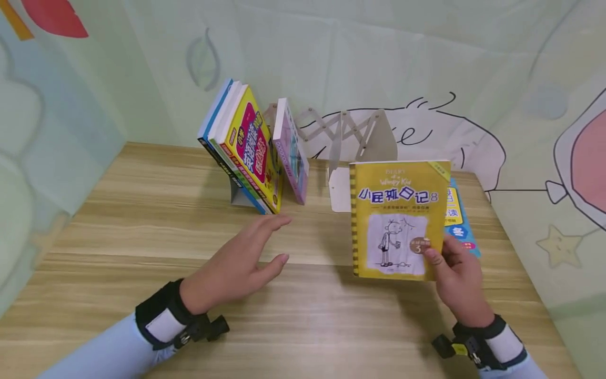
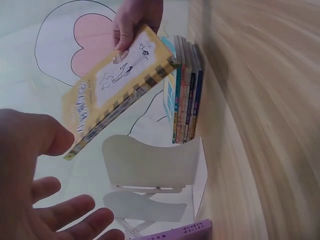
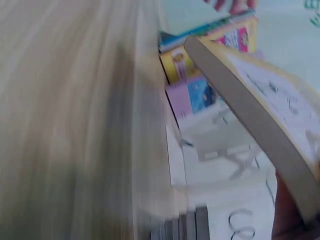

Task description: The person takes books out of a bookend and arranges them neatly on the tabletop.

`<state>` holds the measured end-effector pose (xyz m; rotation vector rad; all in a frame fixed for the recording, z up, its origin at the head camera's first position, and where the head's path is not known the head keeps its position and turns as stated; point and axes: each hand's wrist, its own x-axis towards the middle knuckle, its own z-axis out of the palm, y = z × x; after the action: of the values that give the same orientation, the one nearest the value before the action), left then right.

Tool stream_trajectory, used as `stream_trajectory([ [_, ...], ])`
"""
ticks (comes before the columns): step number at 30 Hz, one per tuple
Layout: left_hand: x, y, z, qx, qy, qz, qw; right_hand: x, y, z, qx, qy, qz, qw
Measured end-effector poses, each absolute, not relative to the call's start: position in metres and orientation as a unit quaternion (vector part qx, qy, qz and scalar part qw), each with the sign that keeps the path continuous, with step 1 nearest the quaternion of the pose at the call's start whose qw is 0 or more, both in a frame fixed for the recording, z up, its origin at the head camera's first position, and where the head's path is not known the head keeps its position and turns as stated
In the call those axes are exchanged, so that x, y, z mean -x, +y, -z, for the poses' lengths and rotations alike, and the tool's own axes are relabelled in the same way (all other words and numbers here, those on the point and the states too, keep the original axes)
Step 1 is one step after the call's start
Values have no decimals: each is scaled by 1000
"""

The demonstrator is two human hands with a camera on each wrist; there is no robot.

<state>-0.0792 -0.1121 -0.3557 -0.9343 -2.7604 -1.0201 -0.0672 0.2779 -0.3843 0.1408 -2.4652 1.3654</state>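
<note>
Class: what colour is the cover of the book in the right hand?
Mainly yellow; the cover shows best in the head view.

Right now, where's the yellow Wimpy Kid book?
In the head view, the yellow Wimpy Kid book is right of centre, gripped by the right hand above the table, partly hiding the blue book.

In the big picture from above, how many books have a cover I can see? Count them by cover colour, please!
Yellow: 2 (the held book in the right hand, and the standing yellow book)
Purple: 1 (the purple book)
Blue: 1 (the blue book, partly hidden)
Total: 4
</note>
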Motion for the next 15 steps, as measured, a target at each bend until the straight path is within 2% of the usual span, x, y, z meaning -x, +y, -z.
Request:
stream_trajectory([
  [7, 80, -113, 360, 283, -900, 331, 0, 79, 314, 384, 78, -817, -560, 112],
  [15, 79, -112, 362, 284, -901, 329, 0, 85, 339, 382, 84, -729, -674, 84],
])
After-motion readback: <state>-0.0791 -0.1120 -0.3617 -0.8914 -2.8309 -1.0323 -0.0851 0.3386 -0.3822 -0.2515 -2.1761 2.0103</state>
